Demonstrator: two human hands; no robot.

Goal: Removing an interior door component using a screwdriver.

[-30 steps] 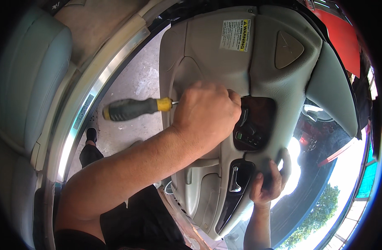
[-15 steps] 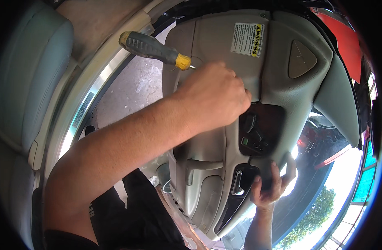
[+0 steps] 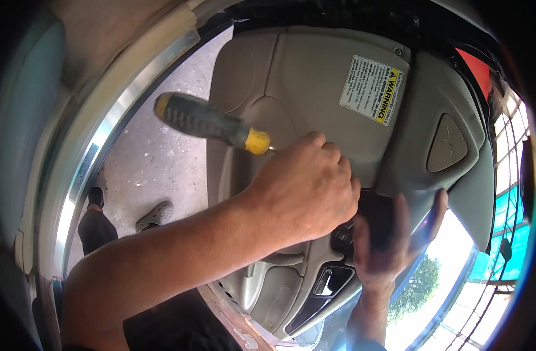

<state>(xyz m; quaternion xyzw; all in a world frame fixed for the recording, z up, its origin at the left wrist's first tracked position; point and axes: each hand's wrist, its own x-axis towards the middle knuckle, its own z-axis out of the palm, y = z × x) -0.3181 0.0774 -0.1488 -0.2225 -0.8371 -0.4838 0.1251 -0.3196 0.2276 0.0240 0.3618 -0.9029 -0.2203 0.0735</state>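
Observation:
My left hand [image 3: 309, 186] is closed with its back toward me, over the grey-beige car door panel [image 3: 315, 76]. From it sticks a screwdriver [image 3: 206, 121]: its dark grey handle with a yellow collar points left, and the shaft runs into my fingers, where the tip is hidden. My right hand [image 3: 385, 248], somewhat blurred, has its fingers spread apart over the dark switch plate [image 3: 373, 206] at the panel's right edge. Whether it touches the plate I cannot tell. Below it sits the inner door handle [image 3: 325, 284] in a dark recess.
A warning label [image 3: 371, 89] is stuck on the upper panel, and a triangular speaker cover [image 3: 447, 143] lies to its right. The door sill [image 3: 122, 111] curves along the left. On the floor [image 3: 180, 137] stands a foot in a grey clog [image 3: 155, 216]. Window glass shows at lower right.
The view has shifted, so the door sits lower and farther right. My right hand has moved up the panel from beside the door handle to the switch plate. My left hand keeps the screwdriver.

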